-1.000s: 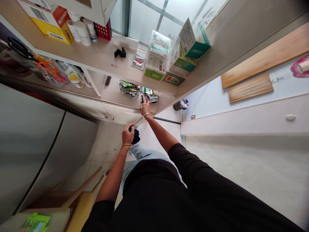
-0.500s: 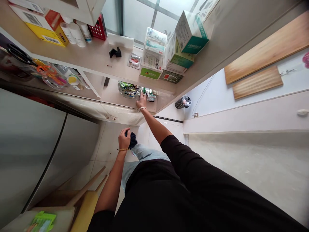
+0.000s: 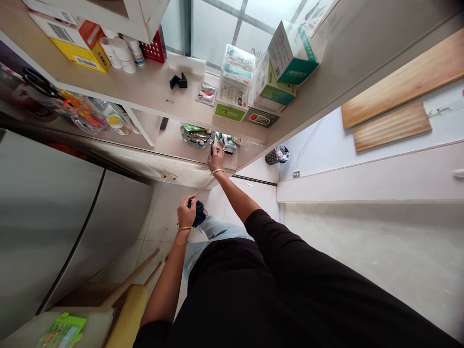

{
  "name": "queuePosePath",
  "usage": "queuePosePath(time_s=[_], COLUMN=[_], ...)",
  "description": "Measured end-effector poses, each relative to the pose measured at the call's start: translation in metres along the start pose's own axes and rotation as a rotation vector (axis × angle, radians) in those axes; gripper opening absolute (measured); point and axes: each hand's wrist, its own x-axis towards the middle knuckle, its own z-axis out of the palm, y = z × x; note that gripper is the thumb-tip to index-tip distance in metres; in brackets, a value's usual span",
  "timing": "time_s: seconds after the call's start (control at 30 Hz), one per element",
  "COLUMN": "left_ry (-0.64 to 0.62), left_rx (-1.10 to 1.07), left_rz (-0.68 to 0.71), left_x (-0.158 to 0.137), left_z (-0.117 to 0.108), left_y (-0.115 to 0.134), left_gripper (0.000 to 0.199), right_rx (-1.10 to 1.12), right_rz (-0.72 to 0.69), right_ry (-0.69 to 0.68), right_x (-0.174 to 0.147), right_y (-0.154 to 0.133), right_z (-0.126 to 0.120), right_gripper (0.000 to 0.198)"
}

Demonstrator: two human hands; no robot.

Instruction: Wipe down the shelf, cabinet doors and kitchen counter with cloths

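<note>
My right hand [image 3: 216,159], with a bracelet on its wrist, is at the front of the lower shelf, fingers closed. A small dark edge shows at its fingertips, too small to name. Just beyond it is a clear glass bowl [image 3: 193,140] full of small packets, some green. Right of the fingers sit small green and white packs [image 3: 227,143]. Lower down, above the floor, my left hand [image 3: 186,211] has curled fingers against a bunched dark blue cloth [image 3: 199,213], which shows between thumb and fingers.
The upper shelf carries medicine boxes [image 3: 230,99], white bottles [image 3: 123,56] and a small sachet [image 3: 206,93]. Scissors [image 3: 39,82] stand at left. A grey fridge [image 3: 47,212] is on the left, a wooden chair [image 3: 125,314] below it. A waste bin [image 3: 272,156] stands beyond the shelf.
My right hand has drawn back from the packs beside the bowl toward the shelf's front edge. My left hand stays by the dark cloth. The view has shifted slightly.
</note>
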Motion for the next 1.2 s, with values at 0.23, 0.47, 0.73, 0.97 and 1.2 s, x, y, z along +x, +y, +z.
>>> queuePosePath(time_s=[0.23,0.47,0.73,0.97,1.2], left_ry=[-0.007,-0.004,-0.013,-0.065,-0.134], left_rx=[0.006,0.005,0.012,0.007,-0.045], left_rz=[-0.020,-0.018,-0.014,0.019,0.019], left_x=[0.003,0.000,0.000,0.000,0.028], left_z=[-0.004,-0.009,-0.010,-0.006,0.010], left_y=[-0.003,-0.004,-0.004,0.003,0.035], left_gripper=[0.028,0.029,0.028,0.028,0.026], right_rx=[0.025,0.000,0.040,0.438,0.858], right_rz=[0.069,0.033,0.116,0.204,0.558], right_ry=[-0.003,0.004,0.015,0.202,0.431], right_x=[0.020,0.035,0.015,-0.064,-0.101], right_y=[-0.012,-0.012,-0.026,-0.023,0.009], right_z=[-0.004,-0.011,-0.023,-0.037,-0.059], right_gripper=[0.055,0.055,0.056,0.038,0.027])
